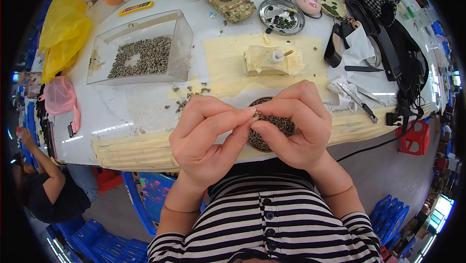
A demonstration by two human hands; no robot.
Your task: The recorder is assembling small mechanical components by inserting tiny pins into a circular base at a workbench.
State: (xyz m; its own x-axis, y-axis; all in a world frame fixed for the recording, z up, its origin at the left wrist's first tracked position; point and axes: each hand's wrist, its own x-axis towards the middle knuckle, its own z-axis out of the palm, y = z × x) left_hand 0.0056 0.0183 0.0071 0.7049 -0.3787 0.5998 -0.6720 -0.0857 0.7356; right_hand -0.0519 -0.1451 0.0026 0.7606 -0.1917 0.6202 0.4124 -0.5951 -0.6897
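My left hand and my right hand meet at the fingertips near the table's front edge. Thumb and forefinger of each are pinched together around something tiny, mostly hidden by the fingers; a small pale bit shows between them. Just under the fingertips is a round dish of small dark metallic pieces, partly covered by my hands. Loose pieces of the same look lie scattered beside my left hand. A clear plastic box farther left holds a large heap of similar small pieces.
Beyond my hands, a tape-covered block carries a small white pot with a stick. Farther back lie a camouflage model hull and a round metal tray. Tweezers and a craft knife rest at right. Another person sits at left.
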